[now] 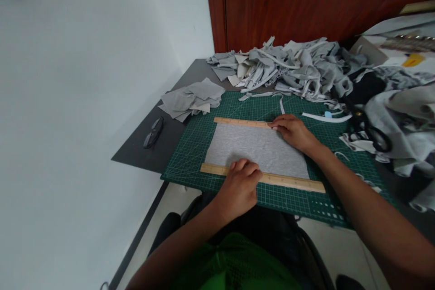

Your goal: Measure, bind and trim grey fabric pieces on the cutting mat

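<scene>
A piece of grey knit fabric [251, 147] lies flat on a green cutting mat [190, 158]. Along its near edge runs a long wooden ruler [292, 182], with the curled fingers of my left hand [240, 183] closed over its middle part. At the fabric's far edge is a second wooden ruler [238, 122]. My right hand [292, 132] grips that ruler near its right end, thumb and fingertips together. The hand hides the far ruler's right tip and part of the fabric's right side.
Grey fabric scraps [292, 65] are heaped at the back. Cut grey pieces [193, 97] lie at the left, beyond a pair of glasses [154, 132]. Black-handled scissors [377, 138] rest among cloth on the right, near a white strip [328, 118]. A white wall [84, 77] borders the left.
</scene>
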The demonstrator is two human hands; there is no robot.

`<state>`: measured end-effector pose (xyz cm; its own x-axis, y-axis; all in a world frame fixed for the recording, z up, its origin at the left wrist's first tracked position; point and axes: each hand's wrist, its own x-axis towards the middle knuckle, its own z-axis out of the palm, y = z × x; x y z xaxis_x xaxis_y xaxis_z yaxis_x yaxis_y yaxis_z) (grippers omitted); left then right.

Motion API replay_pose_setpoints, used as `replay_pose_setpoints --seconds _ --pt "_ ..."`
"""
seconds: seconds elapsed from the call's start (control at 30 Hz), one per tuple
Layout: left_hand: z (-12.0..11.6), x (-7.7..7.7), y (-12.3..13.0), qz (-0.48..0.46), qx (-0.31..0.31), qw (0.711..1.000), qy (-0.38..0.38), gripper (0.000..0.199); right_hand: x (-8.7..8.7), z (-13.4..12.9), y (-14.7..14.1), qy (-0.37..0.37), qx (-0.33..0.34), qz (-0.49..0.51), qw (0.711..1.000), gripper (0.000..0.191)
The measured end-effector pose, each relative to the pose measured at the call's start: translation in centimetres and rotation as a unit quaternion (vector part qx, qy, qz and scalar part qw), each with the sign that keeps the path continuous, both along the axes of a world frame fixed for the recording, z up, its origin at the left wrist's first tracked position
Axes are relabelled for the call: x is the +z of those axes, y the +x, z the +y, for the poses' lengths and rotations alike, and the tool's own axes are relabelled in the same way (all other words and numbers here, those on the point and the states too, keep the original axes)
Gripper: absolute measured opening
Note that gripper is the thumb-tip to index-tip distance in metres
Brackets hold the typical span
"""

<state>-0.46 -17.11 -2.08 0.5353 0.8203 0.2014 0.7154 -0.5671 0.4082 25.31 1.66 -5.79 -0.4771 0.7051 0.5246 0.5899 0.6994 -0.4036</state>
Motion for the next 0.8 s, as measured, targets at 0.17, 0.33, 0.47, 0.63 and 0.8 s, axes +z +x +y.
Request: replay_pose_setpoints --seconds 0.17,0.33,0.47,0.63,0.8 --pt "-0.2 0.0 0.0 0.004 -0.002 1.000 -0.001 0.028 -0.3 0.0 0.1 0.000 -0.011 0.003 1.000 0.025" --pt "-0.4 -0.1 0.1 0.019 -0.002 1.000 0.008 0.022 -0.5 -0.1 0.0 0.005 -0.025 0.013 1.000 0.024" --pt "-0.6 -0.3 0.2 0.041 -0.005 0.999 0.024 0.018 -0.6 -0.2 -0.1 0.011 -0.035 0.000 0.999 0.025" --pt "-0.8 -0.4 0.3 0.053 -0.008 0.998 0.036 0.015 -0.5 -0.3 -0.1 0.027 -0.061 -0.017 0.998 0.025" --pt "-1.1 -0.7 0.4 0.044 0.022 0.997 0.061 0.029 -0.4 -0.4 0.2 0.019 -0.084 -0.047 0.995 0.026"
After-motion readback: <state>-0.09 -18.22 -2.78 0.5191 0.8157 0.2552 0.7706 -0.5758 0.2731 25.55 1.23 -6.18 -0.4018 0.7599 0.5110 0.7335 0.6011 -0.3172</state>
